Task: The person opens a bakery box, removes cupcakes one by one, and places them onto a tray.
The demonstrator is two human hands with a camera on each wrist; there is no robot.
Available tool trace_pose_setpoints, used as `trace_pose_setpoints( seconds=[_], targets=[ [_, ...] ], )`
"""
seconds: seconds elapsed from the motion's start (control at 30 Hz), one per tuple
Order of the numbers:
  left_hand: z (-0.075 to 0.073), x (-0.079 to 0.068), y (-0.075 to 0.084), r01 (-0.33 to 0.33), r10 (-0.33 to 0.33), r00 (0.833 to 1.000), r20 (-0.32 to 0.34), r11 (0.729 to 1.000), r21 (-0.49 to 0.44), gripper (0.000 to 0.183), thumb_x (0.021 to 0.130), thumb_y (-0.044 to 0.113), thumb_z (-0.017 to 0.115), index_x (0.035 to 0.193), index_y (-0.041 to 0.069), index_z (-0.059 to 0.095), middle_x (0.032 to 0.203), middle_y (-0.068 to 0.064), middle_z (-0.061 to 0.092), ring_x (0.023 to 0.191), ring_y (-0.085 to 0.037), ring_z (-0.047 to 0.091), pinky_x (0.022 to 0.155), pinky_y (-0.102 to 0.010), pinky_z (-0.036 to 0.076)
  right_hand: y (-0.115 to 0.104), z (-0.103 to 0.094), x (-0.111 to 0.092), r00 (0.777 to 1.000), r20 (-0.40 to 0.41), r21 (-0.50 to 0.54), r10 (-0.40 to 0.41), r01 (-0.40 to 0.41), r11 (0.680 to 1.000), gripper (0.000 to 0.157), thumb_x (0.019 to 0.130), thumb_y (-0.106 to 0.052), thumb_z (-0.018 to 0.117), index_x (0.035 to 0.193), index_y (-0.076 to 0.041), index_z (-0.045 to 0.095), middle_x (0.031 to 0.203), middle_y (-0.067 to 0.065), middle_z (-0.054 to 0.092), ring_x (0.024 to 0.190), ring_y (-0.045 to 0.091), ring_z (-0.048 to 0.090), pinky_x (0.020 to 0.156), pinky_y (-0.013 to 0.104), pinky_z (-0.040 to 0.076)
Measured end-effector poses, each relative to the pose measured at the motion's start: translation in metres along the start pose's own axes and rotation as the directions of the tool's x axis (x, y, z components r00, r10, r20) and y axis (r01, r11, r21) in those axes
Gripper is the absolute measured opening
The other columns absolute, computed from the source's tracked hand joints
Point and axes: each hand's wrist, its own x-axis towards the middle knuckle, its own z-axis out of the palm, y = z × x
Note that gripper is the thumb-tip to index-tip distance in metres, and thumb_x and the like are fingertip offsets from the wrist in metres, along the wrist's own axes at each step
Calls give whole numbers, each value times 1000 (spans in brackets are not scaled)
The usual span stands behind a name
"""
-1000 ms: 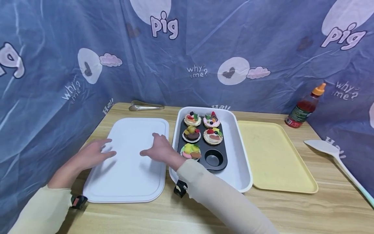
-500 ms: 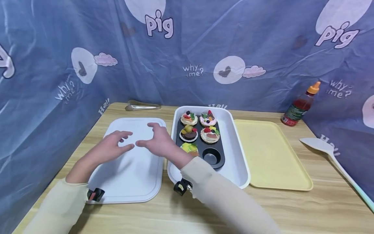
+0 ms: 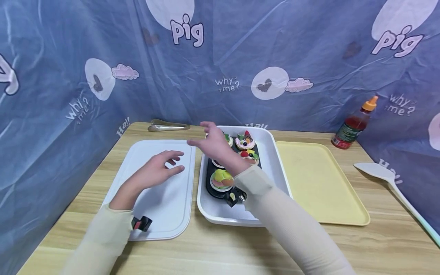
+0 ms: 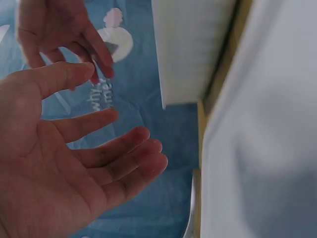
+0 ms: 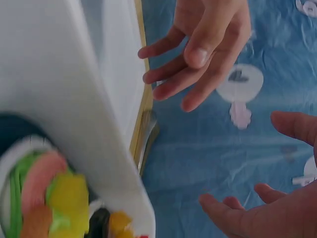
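Over the white cutting board (image 3: 161,206) my left hand (image 3: 154,170) hovers, fingers spread and relaxed, holding nothing. My right hand (image 3: 216,145) is raised over the left part of the white deep tray (image 3: 220,218), also with loose, spread fingers and nothing in them. Inside that tray lies a black muffin pan (image 3: 214,193) with several small fruit tarts, among them a yellow-topped tart (image 3: 221,179) at the near left and a pink cream tart (image 3: 245,142) at the far right. My right hand and forearm hide part of the pan. The left wrist view shows the palm of my left hand (image 4: 84,153) facing the other hand.
Metal tongs (image 3: 168,126) lie behind the board by the blue curtain. A flat yellow tray (image 3: 319,183) sits right of the white one. Further right are a red sauce bottle (image 3: 352,126) with an orange cap and a pale long-handled spoon (image 3: 381,173).
Both hands have moved to the right, the left farther across the board and the right from the board to over the deep tray. Nothing has been picked up.
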Motion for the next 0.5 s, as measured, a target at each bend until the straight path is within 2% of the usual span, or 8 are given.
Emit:
trace_pose_setpoints(
  seconds=[0.23, 0.5],
  targets=[
    [18, 21, 15, -31, 31, 1000, -1, 996, -88, 48, 98, 20, 64, 140, -2, 55, 136, -23, 60, 115, -36, 62, 98, -51, 51, 19, -19, 18, 999, -29, 19, 41, -41, 999, 74, 90, -27, 76, 153, -12, 39, 155, 16, 42, 138, 32, 48, 108, 46, 47],
    [34, 39, 23, 4, 1, 999, 44, 992, -125, 51, 98, 23, 62, 143, 1, 54, 132, -20, 62, 116, -34, 61, 97, -50, 50, 40, -34, 40, 992, -39, 68, 117, -114, 991, 74, 90, -27, 76, 153, -12, 39, 157, 17, 41, 141, 31, 45, 111, 46, 45]
  ],
)
